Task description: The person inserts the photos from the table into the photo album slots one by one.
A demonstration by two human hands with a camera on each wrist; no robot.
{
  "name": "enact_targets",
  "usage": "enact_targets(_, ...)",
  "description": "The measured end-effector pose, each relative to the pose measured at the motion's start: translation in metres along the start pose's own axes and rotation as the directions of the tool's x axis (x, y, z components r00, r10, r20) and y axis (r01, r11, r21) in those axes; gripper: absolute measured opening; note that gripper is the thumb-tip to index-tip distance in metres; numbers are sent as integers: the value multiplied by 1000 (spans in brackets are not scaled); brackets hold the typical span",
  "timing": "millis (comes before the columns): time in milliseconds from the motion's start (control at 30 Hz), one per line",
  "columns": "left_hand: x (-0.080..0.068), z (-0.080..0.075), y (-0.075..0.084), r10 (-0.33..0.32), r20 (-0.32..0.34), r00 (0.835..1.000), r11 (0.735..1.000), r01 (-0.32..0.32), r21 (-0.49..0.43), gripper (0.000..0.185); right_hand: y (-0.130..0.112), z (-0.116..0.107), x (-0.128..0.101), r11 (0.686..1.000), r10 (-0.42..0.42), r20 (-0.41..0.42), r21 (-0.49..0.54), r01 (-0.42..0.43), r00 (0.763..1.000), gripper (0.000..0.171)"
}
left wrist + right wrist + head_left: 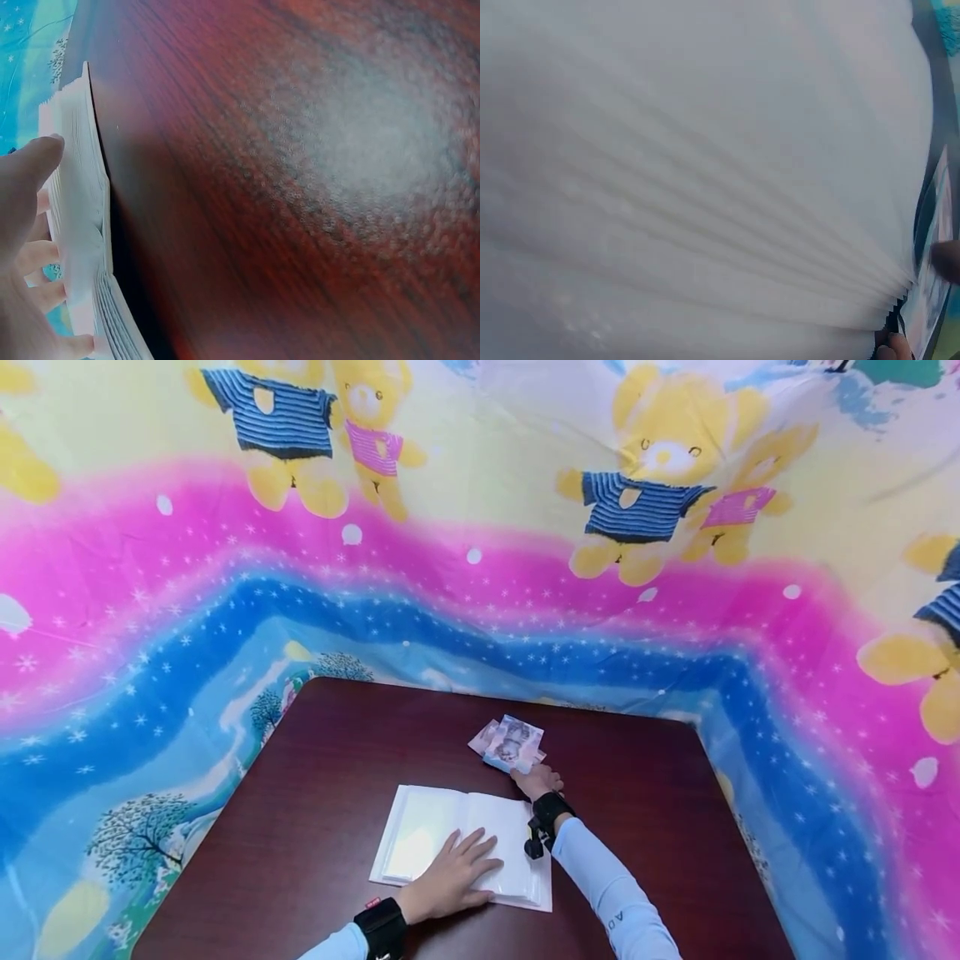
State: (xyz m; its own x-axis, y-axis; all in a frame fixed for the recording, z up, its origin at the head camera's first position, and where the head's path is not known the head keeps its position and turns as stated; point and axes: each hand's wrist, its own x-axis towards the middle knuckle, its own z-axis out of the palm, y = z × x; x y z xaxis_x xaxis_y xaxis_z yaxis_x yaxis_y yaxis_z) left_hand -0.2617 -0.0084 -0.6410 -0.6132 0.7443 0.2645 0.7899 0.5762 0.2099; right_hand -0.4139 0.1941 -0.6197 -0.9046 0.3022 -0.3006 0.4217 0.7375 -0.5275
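Note:
A white photo album [424,827] with shiny pages lies open on the dark table. My left hand [452,875] rests on its right-hand page, fingers spread. From the left wrist view, the thumb and fingers lie over the album's stacked page edges [79,172]. Beyond the album, my right hand [538,782] pinches the near edge of a printed photo card [516,739]. The right wrist view has the thumb [946,261] on the card's face at the right edge, while white album pages [765,120] fill most of that view. Another card [483,735] pokes out underneath.
The brown wooden table [337,743] has rounded far corners. A cloth [480,593] printed with bears hangs around its back and sides. Each wrist wears a black strap, and the right one carries a small camera [534,843] above the album's right side.

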Motion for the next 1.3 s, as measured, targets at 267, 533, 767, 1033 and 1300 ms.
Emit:
enact_targets(267,1,0,10,8,43,999,1000,-8,-5,49,13,8,8,998,64,-92,-21,-66,994,58)
enact_targets(533,1,0,9,16,25,1000,999,-17,33,49,21,-6,11,993,47,-73,113,-38,996,28)
enact_targets(767,2,0,5,3,25,1000,999,-4,41,49,18,-22,11,966,60,-79,254,-38,995,25)
enact_targets(1033,4,-5,4,-7,55,998,1000,7,11,49,23,-28,10,957,38,-117,290,-3,992,20)
enact_targets(1300,14,-16,-3,-50,14,999,999,50,-6,31,25,-41,3,828,44,-59,561,-4,997,22)
